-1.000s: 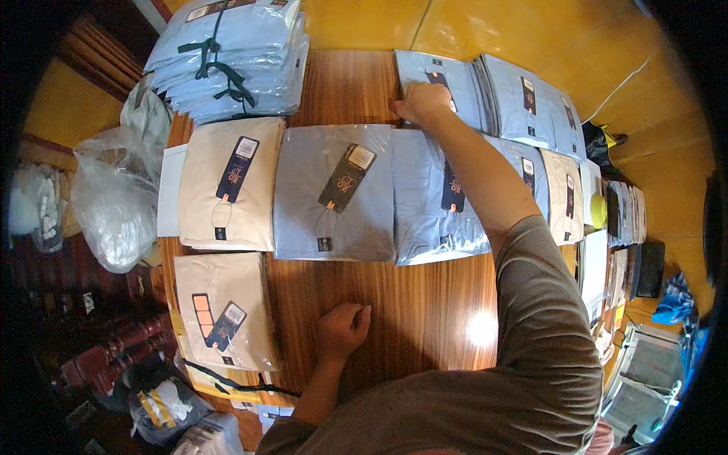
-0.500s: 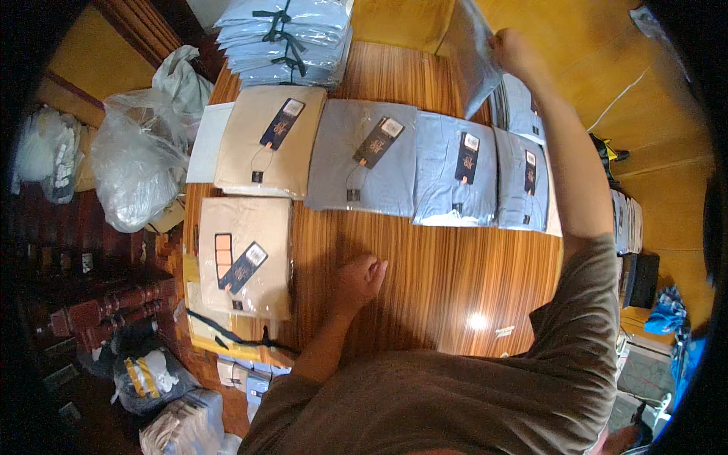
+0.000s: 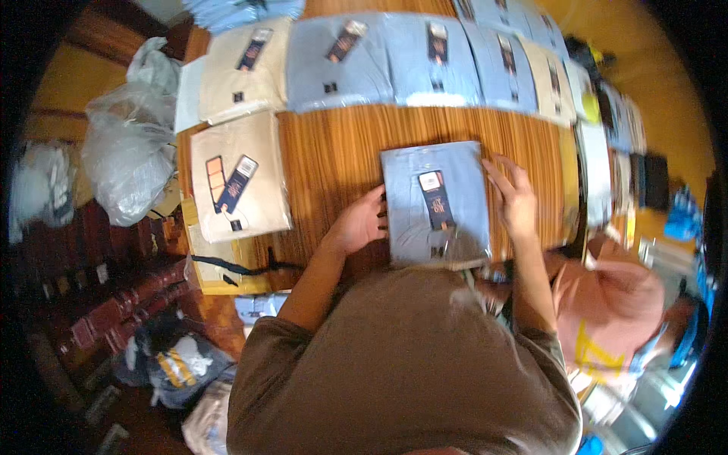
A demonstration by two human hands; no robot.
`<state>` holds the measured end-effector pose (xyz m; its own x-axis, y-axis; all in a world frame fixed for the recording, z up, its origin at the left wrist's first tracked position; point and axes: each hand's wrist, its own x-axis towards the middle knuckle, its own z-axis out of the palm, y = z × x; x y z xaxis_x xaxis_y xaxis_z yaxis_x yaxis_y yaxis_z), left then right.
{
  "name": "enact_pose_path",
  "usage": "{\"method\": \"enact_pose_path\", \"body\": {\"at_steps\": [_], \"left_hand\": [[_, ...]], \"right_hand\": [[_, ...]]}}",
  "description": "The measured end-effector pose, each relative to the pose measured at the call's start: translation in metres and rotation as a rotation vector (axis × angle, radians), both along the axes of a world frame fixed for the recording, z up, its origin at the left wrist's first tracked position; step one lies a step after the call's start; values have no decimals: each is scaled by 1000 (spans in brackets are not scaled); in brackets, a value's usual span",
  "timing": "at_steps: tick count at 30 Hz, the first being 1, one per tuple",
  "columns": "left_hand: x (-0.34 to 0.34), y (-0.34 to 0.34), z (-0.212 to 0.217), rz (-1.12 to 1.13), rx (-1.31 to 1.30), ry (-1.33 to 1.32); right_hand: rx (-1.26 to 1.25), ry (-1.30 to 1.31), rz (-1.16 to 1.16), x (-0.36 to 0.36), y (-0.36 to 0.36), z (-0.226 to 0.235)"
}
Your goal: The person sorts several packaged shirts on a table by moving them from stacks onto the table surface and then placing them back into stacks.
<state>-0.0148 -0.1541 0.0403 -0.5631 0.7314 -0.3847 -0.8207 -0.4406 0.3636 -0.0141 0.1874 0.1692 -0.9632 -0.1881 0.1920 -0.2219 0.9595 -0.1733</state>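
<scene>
A folded light-blue garment in a clear plastic bag (image 3: pixel 409 197), with a dark hang tag (image 3: pixel 436 201), lies on the table close in front of me. My left hand (image 3: pixel 360 221) is at its left edge, fingers apart and touching the side. My right hand (image 3: pixel 516 201) is beside its right edge, fingers spread, with a small gap to the bag. To the left lies a bagged beige garment (image 3: pixel 262 167) with a dark tag and an orange-and-black label strip. A row of bagged garments runs along the far side, among them a grey-blue one (image 3: pixel 311 57).
The striped wooden table (image 3: pixel 334 144) carries a pile of bagged blue garments (image 3: pixel 243 11) at the far left. Clear plastic bags (image 3: pixel 129 159) stand left of it. A dark strap (image 3: pixel 235 265) crosses its near left corner. A person in a pink top (image 3: pixel 614 303) is at the right.
My right hand has come down from the far right stack, and the blue bagged garment now lies before me. My left hand has moved to its edge. The view has shifted; another person now shows.
</scene>
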Motion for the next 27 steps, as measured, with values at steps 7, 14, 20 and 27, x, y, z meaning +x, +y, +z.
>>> {"method": "enact_pose_path", "body": {"at_steps": [7, 14, 20, 27], "left_hand": [[61, 28, -9, 56, -621, 326], [41, 37, -16, 80, -912, 606], [43, 52, 34, 277, -1592, 1594], [100, 74, 40, 32, -1512, 1626]], "right_hand": [[-672, -203, -638, 126, -13, -99], [-584, -245, -561, 122, 0, -101], [-325, 56, -176, 96, -14, -90], [-385, -74, 148, 73, 6, -101]]}}
